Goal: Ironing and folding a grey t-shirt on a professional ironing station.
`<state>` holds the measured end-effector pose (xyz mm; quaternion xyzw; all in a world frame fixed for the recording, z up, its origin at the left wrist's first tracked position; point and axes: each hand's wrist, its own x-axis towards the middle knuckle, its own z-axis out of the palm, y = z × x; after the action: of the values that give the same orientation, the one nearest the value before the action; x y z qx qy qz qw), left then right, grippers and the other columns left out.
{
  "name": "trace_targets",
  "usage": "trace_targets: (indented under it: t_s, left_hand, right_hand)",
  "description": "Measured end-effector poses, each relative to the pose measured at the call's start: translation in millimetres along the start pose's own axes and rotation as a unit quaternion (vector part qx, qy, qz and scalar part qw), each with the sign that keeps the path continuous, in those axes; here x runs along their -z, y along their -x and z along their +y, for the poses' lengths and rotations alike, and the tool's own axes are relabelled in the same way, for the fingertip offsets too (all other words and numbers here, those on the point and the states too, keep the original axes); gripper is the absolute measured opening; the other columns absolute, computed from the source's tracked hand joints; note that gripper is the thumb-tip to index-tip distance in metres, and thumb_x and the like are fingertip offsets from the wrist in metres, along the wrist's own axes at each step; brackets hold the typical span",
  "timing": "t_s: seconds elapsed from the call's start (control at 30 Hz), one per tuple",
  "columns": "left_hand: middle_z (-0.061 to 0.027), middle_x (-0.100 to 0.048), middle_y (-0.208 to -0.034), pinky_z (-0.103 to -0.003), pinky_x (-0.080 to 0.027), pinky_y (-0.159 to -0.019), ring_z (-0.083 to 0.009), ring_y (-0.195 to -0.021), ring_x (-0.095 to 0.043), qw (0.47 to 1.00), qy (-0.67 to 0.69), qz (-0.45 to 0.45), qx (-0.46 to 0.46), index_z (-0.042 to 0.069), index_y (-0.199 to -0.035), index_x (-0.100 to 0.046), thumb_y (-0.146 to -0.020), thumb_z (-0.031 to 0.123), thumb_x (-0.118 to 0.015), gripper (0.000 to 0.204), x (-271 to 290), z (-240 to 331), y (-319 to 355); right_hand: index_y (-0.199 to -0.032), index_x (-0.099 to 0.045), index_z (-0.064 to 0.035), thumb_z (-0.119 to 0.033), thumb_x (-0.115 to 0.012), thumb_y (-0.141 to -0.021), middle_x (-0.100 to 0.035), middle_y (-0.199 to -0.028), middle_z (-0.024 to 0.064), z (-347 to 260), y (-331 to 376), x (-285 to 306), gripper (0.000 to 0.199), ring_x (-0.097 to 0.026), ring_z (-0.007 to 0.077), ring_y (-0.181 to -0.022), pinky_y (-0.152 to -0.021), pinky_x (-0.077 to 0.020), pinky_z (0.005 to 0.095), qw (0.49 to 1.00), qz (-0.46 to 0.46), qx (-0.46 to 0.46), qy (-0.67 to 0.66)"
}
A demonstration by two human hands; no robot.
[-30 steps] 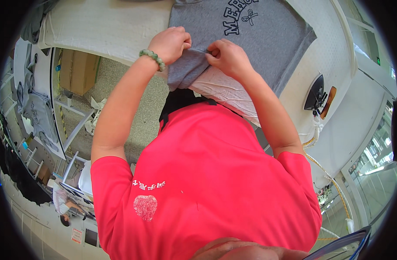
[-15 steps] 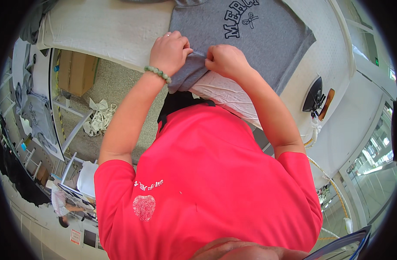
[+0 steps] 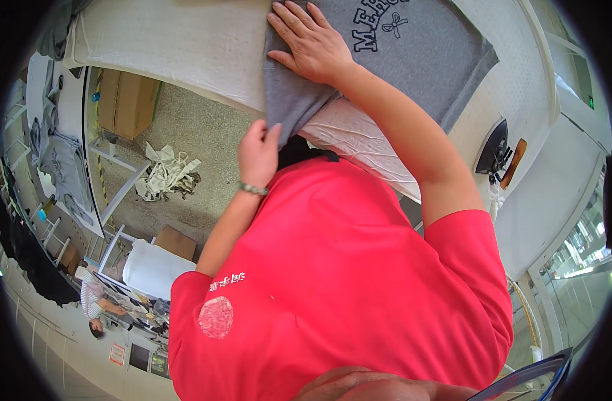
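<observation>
While the right hand (image 3: pixel 312 43) lies flat, palm down, on the grey T-shirt (image 3: pixel 413 60), its fingers (image 3: pixel 289 17) are spread and extended, gripping nothing, only pressing the cloth onto the white padded counter (image 3: pixel 179 47). Right forearm runs down and to the right from the wrist toward a red sleeve (image 3: pixel 466 267). Left hand (image 3: pixel 259 154) sits lower, at the counter's near edge, fingers closed in a pinch on the shirt's hanging hem, thumb on the near side; a green bead bracelet (image 3: pixel 252 190) circles that wrist. The shirt lies front-up on the counter with dark lettering showing, its lower corner draping over the edge. A dark clothes iron (image 3: pixel 491 148) rests on the counter to the right, well apart from both hands.

Half a second ago both hands were close together, pinching the hem at the edge. Since then the right has let go and moved up onto the shirt body; the left has dropped lower with the hem.
</observation>
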<state>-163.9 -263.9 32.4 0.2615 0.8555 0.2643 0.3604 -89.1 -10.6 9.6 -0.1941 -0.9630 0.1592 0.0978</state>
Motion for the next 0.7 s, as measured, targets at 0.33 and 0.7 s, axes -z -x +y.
trace_targets:
  t_s: [0.33,0.7]
  left_hand:
    - [-0.0090,-0.072,-0.083,-0.040,-0.055,-0.077,-0.0274,-0.081,-0.071,0.983,-0.029,0.137,-0.121,0.005,-0.107,-0.072,-0.092,0.037,-0.079,0.036,3.3,61.1,-92.6]
    - [-0.0101,-0.073,-0.105,-0.039,-0.055,-0.082,-0.0261,-0.092,-0.070,0.959,-0.238,0.065,-0.142,0.001,-0.107,-0.072,-0.092,0.033,-0.081,0.037,9.8,68.3,-113.5]
  right_hand:
    - [-0.149,-0.057,-0.0188,-0.041,-0.059,-0.101,-0.047,-0.161,0.0139,-9.6,28.7,-6.8,0.052,-0.044,0.0313,-0.150,-0.124,-0.0302,0.0526,0.989,0.125,-0.059,0.053]
    - [-0.158,-0.048,-0.0129,-0.036,-0.059,-0.103,-0.038,-0.167,0.0172,12.0,258.3,33.9,0.061,-0.034,0.0345,-0.156,-0.127,-0.0235,0.0536,0.953,0.077,-0.282,0.085]
